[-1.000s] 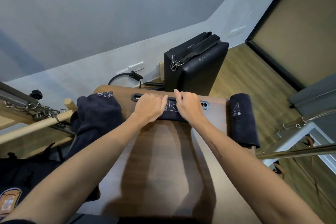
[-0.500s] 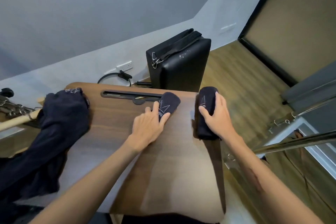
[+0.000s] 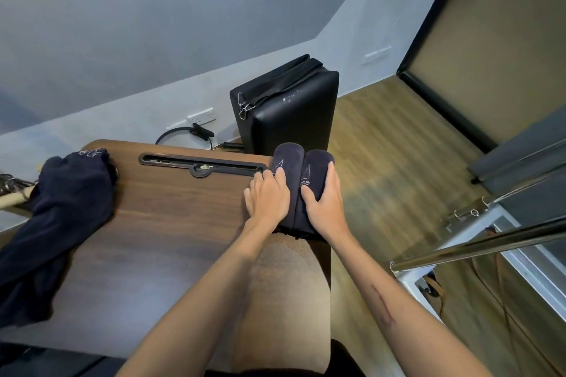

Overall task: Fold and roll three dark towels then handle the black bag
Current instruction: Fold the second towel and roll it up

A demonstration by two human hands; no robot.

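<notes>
Where half a second ago apart, now touching at table (image 3: 171,223) right edge: two rolled towels (image 3: 288,162), left hand (image 3: 268,196) flat, right hand (image 3: 324,202) cupping; third towel (image 3: 73,193) unrolled, black bag (image 3: 294,113) behind.

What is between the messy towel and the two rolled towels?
Head view: bare wooden table with a long slot between the loose towel and rolled towels.
</notes>
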